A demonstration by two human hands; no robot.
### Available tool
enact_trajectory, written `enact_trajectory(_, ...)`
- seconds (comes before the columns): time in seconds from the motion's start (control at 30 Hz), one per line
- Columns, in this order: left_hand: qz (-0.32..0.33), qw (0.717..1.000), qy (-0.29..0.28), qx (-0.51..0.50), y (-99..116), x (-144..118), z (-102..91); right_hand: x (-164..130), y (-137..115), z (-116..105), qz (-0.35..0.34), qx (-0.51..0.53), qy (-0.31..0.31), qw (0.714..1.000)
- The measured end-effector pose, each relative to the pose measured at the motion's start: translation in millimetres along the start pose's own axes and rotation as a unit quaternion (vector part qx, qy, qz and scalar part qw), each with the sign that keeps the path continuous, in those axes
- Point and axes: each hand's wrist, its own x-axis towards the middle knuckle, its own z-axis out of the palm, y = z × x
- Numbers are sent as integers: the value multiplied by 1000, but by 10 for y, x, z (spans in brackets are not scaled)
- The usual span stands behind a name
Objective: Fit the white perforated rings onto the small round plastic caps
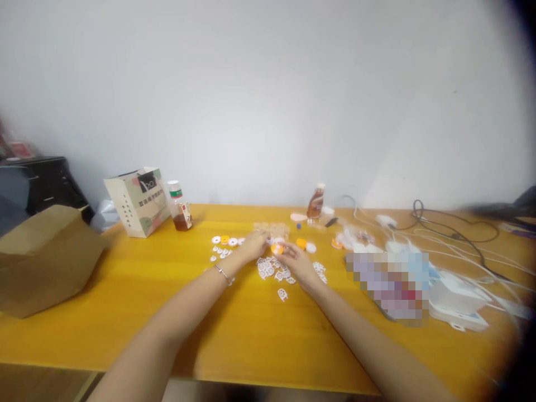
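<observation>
My right hand (298, 263) pinches a small round orange-and-white piece (277, 249) between thumb and fingers. Close by on the left, my left hand (253, 245) has its fingers drawn together at the near edge of a pale tray of small compartments (272, 228); what they hold, if anything, is too small to make out. Below both hands lies a pile of white openwork plastic pieces (266, 269), with a single one (283, 294) nearer me. White rings (233, 242) and an orange ring (225, 239) form a row left of my left hand, above small white knobs (213, 258).
A paper box (144, 204) and a bottle of brown liquid (181, 215) stand back left, beside a brown paper bag (46, 259). Another brown bottle (316, 202) stands near the wall. White cables (444, 245) and a white plastic item (458, 298) crowd the right side.
</observation>
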Motion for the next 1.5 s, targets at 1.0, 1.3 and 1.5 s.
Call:
enact_trajectory(1.0, -104, 847, 13, -521, 93, -780, -248, -174, -124, 210, 8, -43, -75, 996)
enact_trajectory(1.3, 26, 956, 43, -289, 275, -848, -322, -200, -138, 224, -5, -86, -114, 990)
enact_trajectory(1.5, 101, 984, 16, -143, 322, -893, -385, -199, -123, 213, 1, -93, -152, 984)
